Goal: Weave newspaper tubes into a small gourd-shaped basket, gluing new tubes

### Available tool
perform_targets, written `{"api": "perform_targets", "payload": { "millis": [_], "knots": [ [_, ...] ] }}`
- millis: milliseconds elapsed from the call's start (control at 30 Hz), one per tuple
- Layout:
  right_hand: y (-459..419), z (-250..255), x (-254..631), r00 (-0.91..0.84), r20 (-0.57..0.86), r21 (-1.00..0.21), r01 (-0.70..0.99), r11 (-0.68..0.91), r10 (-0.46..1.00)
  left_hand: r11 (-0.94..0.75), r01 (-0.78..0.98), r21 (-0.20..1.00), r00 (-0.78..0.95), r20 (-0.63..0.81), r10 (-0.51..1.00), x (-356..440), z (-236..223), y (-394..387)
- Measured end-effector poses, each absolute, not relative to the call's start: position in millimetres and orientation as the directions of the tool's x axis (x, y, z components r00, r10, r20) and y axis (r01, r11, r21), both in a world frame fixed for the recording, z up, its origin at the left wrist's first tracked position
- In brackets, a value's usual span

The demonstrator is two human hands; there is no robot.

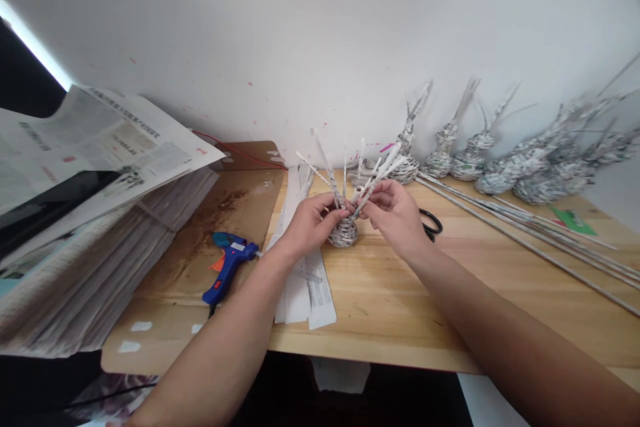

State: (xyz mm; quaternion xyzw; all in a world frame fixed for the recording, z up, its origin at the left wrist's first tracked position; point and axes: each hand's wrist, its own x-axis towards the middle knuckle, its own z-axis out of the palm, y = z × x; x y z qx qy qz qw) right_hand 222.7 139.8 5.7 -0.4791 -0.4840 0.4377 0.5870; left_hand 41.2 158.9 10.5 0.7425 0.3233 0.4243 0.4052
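A small round basket woven from rolled newspaper (343, 233) stands on the wooden table, its paper rods (325, 163) sticking up and fanning outward. My left hand (317, 217) grips the basket's rim, thumb across the front and fingers behind the weave. On the right side of the rim, my right hand (393, 210) pinches one paper rod (367, 195) between thumb and fingers. Part of the weave is hidden behind both hands. Flat strips of printed paper (317, 290) lie under and beside the basket.
At left, a blue glue gun (230, 267) rests on stained cardboard (250, 197) beside a tall newspaper stack (145, 260). Several woven paper vases (470, 157) line the wall at right. Long paper rods (530, 237) and black-handled scissors (431, 221) lie right of my hands.
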Motion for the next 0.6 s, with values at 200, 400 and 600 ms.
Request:
{"api": "perform_targets", "payload": {
  "millis": [200, 400, 600],
  "knots": [
    [139, 10, 221, 0.141, 0.141, -0.980, -0.123, 0.159, 0.980, -0.433, 0.106, 0.895, 0.425, 0.353, 0.834, 41, 10, 159],
    [134, 13, 216, 0.197, 0.189, -0.966, -0.138, 0.218, 0.962, -0.432, 0.120, 0.894, 0.397, 0.355, 0.846, 42, 11, 160],
    [136, 5, 212, 0.260, 0.006, -0.977, -0.204, 0.062, 0.966, -0.445, 0.210, 0.871, 0.279, 0.382, 0.881, 43, 11, 161]
  ]
}}
